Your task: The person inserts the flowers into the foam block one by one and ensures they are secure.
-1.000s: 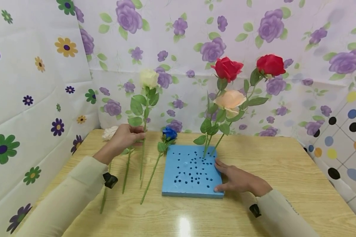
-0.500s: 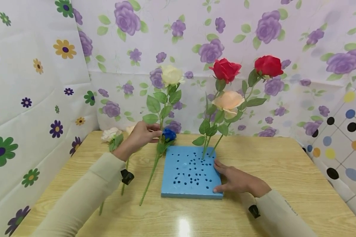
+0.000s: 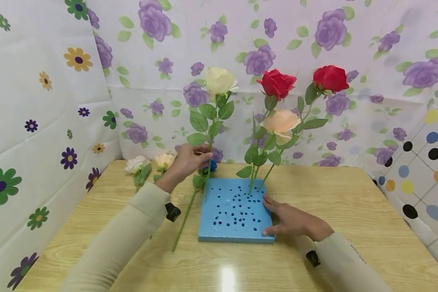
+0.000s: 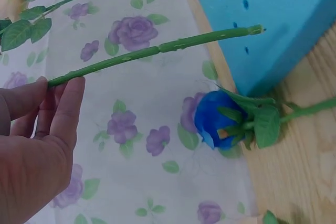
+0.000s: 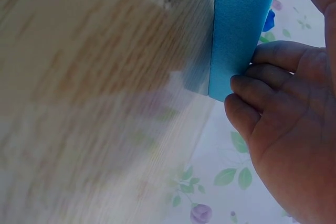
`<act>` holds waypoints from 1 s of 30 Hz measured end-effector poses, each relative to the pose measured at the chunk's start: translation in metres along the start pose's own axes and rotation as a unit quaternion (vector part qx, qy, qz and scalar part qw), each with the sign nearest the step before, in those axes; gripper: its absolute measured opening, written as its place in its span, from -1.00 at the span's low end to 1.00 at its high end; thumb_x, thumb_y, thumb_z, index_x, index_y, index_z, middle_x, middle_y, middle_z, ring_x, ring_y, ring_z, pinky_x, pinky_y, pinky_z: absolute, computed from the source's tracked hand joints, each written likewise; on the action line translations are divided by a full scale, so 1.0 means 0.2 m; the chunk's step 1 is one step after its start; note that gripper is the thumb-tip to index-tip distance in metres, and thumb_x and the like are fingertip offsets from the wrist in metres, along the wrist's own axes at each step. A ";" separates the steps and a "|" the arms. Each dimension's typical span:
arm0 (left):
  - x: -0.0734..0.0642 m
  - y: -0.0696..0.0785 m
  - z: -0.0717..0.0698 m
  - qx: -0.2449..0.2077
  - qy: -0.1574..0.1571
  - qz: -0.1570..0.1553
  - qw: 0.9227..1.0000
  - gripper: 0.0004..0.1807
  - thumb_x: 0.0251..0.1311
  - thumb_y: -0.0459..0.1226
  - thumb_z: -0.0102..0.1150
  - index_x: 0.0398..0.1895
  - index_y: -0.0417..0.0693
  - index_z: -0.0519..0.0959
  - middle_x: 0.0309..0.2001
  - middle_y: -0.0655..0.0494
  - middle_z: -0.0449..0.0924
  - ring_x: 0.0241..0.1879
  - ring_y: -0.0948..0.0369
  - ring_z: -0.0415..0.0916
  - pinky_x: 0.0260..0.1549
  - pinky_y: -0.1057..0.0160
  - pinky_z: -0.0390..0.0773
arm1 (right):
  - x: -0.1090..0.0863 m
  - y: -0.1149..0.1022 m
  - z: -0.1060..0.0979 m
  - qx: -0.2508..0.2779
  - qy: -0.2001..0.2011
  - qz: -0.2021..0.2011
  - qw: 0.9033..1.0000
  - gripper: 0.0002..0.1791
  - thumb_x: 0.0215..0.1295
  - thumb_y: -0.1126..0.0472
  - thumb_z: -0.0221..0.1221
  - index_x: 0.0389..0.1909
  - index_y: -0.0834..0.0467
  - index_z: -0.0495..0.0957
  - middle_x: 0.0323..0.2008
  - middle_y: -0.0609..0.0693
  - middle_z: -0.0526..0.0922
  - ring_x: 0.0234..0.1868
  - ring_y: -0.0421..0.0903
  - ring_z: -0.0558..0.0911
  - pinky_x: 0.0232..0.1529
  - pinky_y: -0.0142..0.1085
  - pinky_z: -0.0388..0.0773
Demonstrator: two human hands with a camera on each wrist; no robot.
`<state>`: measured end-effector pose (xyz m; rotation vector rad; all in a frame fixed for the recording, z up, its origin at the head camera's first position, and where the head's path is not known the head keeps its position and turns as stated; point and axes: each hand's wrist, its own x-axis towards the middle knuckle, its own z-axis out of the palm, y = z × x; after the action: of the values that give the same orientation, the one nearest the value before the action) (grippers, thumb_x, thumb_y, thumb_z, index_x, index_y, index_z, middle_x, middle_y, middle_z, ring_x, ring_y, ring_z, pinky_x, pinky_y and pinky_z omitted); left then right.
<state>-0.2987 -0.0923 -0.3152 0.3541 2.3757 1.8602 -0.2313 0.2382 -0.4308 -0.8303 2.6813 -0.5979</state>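
1. At far left, we record a white rose [image 3: 136, 164] lying on the wooden table [image 3: 354, 219], with a cream-peach rose [image 3: 164, 161] just to its right; the left sleeve [image 3: 127, 231] hides part of their stems.
2. Next, we find the left hand [image 3: 187, 162] pinching the green stem of a pale yellow rose [image 3: 220, 81] between thumb and fingers. This rose is nearly upright, bloom high, its lower stem end in front of the block's far left part; we cannot tell whether the end touches.
3. We note a blue rose [image 3: 211, 165] on the table, partly behind the left hand, its bloom just beside the block's far left corner and its stem running near and left.
4. In the middle, we observe a blue block [image 3: 226, 233] lying flat, its top pierced with many small holes.
5. We see a red rose [image 3: 276, 84], a peach rose [image 3: 281, 121] and a second red rose [image 3: 330, 78] standing in the block's far right part.
6. At the block's right side, we find the right hand [image 3: 290, 220] resting against the edge, fingers close together, thumb spread away toward the near corner.
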 end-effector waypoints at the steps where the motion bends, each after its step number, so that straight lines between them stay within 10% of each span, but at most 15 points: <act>1: 0.01 0.01 0.01 -0.002 0.000 0.006 1.000 -0.62 0.44 -0.39 0.11 0.23 -0.44 0.47 0.35 -0.21 0.38 0.24 -0.08 0.47 0.09 0.14 0.60 | 0.00 0.00 0.00 0.001 -0.001 0.000 1.000 0.16 0.17 -0.29 0.34 0.48 0.43 0.08 0.54 0.31 -0.07 0.48 0.28 0.10 0.41 0.10 0.19; 14: 0.12 0.06 0.18 -0.023 0.034 0.033 0.999 -0.75 0.39 -0.36 0.20 0.04 -0.33 0.64 0.06 -0.14 0.65 -0.04 -0.07 0.64 -0.24 0.27 0.71 | 0.00 0.00 0.00 0.008 -0.002 -0.002 1.000 0.16 0.16 -0.28 0.35 0.47 0.45 0.08 0.54 0.31 -0.07 0.50 0.26 0.07 0.42 0.09 0.18; 30: 0.18 0.02 0.31 -0.087 0.028 0.038 0.995 -0.76 0.37 -0.44 0.18 0.01 -0.45 0.60 0.08 -0.19 0.62 0.05 -0.02 0.60 -0.04 0.17 0.67 | 0.01 0.00 0.00 0.006 -0.002 0.008 1.000 0.19 0.14 -0.31 0.34 0.49 0.41 0.06 0.55 0.27 -0.08 0.50 0.24 0.07 0.43 0.07 0.18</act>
<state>-0.3201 -0.0241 -0.3247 0.3846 2.2403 2.1199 -0.2332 0.2369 -0.4319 -0.8058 2.6751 -0.6083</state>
